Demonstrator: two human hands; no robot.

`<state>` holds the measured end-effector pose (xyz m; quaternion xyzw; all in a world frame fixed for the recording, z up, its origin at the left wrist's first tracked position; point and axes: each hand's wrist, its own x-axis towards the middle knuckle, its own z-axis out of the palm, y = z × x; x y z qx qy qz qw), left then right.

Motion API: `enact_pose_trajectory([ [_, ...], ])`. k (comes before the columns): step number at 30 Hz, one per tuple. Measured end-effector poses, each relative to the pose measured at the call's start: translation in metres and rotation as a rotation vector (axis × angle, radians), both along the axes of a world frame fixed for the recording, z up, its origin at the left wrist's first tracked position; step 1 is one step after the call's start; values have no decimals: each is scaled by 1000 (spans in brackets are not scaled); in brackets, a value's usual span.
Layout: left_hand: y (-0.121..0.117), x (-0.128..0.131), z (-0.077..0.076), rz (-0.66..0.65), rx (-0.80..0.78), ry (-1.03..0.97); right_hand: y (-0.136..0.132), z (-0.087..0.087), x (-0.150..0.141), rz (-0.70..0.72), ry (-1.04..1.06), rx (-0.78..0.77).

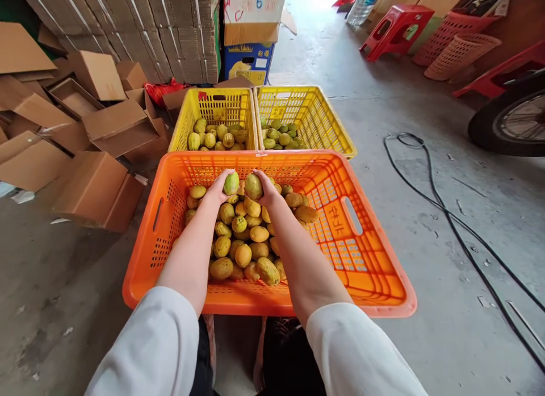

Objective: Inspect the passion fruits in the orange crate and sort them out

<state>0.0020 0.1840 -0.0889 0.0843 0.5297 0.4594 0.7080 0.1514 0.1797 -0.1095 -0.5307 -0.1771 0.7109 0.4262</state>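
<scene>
My left hand is closed around a light-green oval fruit. A rounder, duller olive-green fruit is gripped in my right hand. Both hands are held close together over the far half of a large orange plastic crate. Beneath them lies a heap of yellow and brownish oval fruit, some of it spotted. My forearms hide parts of the heap. The exact kind of fruit is not clear.
Two yellow crates stand side by side beyond the orange one: the left crate holds yellow-green fruit, the right crate greener fruit. Loose cardboard boxes are piled at left. A black cable, red stool and wheel are at right.
</scene>
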Motion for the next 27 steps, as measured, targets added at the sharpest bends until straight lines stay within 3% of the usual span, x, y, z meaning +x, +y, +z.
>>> enact_pose_trajectory([
  [4, -9, 3, 5, 65, -16, 11, -10, 13, -16, -140, 235, -176],
  [8, -25, -13, -7, 77, -78, 28, -22, 12, -15, -189, 351, -221],
  [11, -32, -30, -17, 8, -147, 10, -28, 4, -5, -113, 326, -243],
  [14, -31, -39, -21, -116, -190, -50, -26, -2, 3, -138, 328, -238],
  [17, -24, -34, -20, -136, -192, -87, -21, -4, 5, -193, 422, -203],
  [20, -19, -19, -21, -46, -145, -130, -18, -5, -1, -190, 459, -161],
  [27, -16, 1, -22, 89, -83, -162, -15, -8, -16, -113, 292, -49],
])
